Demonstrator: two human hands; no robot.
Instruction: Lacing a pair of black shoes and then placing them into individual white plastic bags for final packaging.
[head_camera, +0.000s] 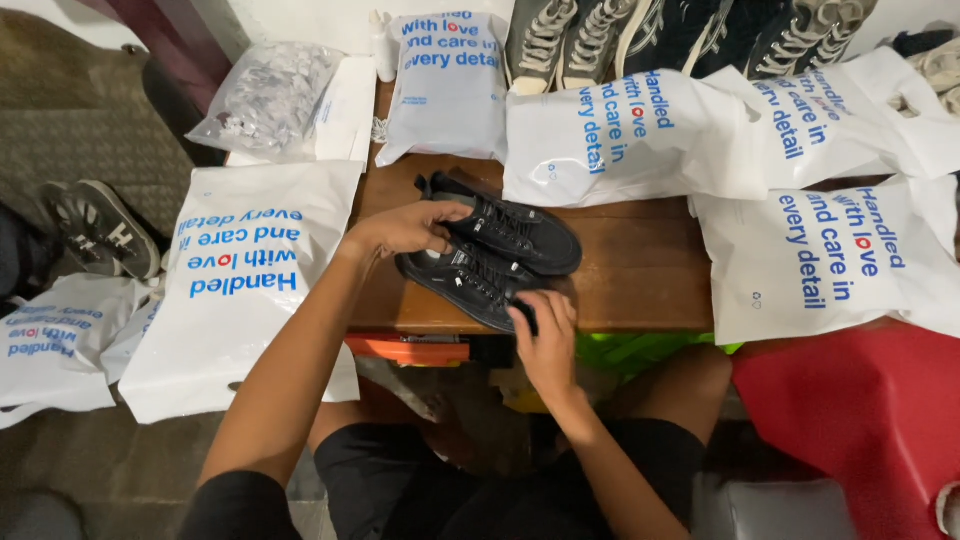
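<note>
Two black lace-up sneakers lie side by side on a low wooden table (640, 270), the farther sneaker (520, 228) and the nearer sneaker (462, 282). My left hand (408, 228) rests over their heel ends, fingers curled on the collars. My right hand (545, 335) grips the toe of the nearer sneaker at the table's front edge. Both sneakers point to the right.
White plastic mailer bags with blue print cover the table: one at the left (245, 275), one at the back (450, 85), two at the right (640, 135) (830, 255). Several sneakers (680, 35) line the far edge. A clear bag (270, 95) lies back left. A red seat (860, 410) stands at the right.
</note>
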